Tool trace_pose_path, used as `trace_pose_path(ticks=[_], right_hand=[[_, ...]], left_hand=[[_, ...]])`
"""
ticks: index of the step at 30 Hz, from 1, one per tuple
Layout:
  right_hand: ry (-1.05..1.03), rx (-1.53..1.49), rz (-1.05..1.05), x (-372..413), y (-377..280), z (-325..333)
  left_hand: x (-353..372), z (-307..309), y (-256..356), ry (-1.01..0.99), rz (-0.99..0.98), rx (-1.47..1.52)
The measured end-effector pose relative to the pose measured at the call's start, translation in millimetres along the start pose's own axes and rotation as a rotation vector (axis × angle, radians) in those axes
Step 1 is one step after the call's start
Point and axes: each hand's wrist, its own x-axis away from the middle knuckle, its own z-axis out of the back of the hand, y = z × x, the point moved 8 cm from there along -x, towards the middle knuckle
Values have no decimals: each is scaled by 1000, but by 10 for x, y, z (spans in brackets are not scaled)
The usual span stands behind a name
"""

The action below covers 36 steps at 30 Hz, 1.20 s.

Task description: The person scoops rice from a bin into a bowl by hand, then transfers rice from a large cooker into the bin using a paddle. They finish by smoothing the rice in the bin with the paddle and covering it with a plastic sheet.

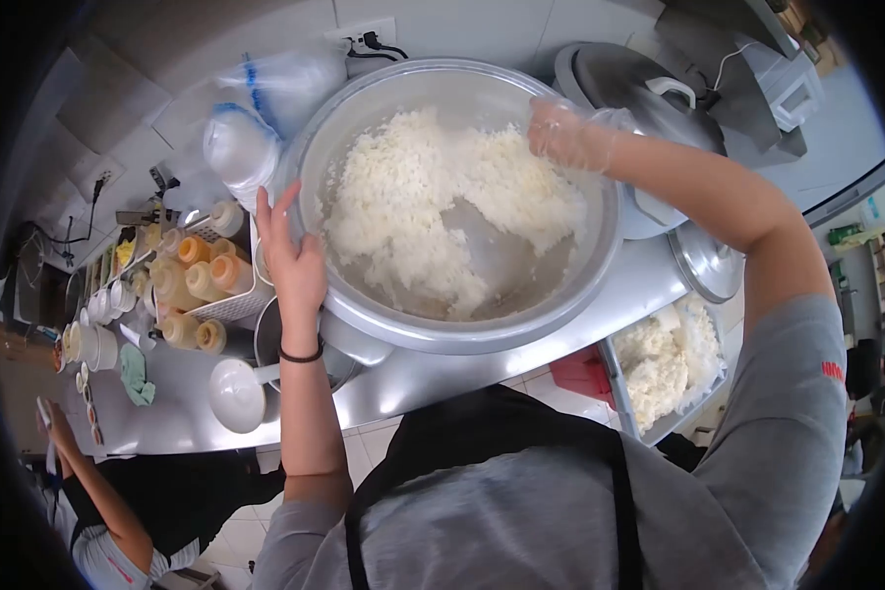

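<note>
A large metal bowl [472, 339] stands in front of me with a mound of white cooked rice [393, 197] in it. Part of its bottom shows bare between the clumps. My left hand [291, 261] rests against the bowl's left side, its fingers stretched out and apart along the outer wall near the rim. A thin clear plastic glove covers my right hand [567, 135], which is curled closed at the upper right inside of the bowl, beside the rice. What its fingers hold, if anything, is hidden.
Left of the bowl, a white basket [241, 303] holds several sauce bottles [205, 280]. A lidded pot [619, 84] stands behind right. Below the counter edge sits a grey bin [671, 418] of rice. Another person's arm [103, 492] shows at lower left.
</note>
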Motion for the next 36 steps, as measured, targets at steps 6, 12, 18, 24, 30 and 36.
trace_pose_path(ticks=[6, 12, 18, 24, 30, 36], right_hand=[[-200, -305, -572, -10, 312, -83], [-343, 196, 37, -175, -200, 305], [70, 3110, 672, 225, 163, -359], [556, 3137, -150, 151, 156, -195], [611, 2907, 82, 402, 345, -183], [176, 2736, 176, 395, 1181, -956]], left_hand=[[27, 32, -50, 114, 81, 194], [36, 27, -74, 133, 149, 266], [47, 30, -117, 179, 98, 289], [21, 45, -137, 194, 135, 346], [26, 51, -133, 206, 151, 324], [29, 32, -162, 178, 120, 327]])
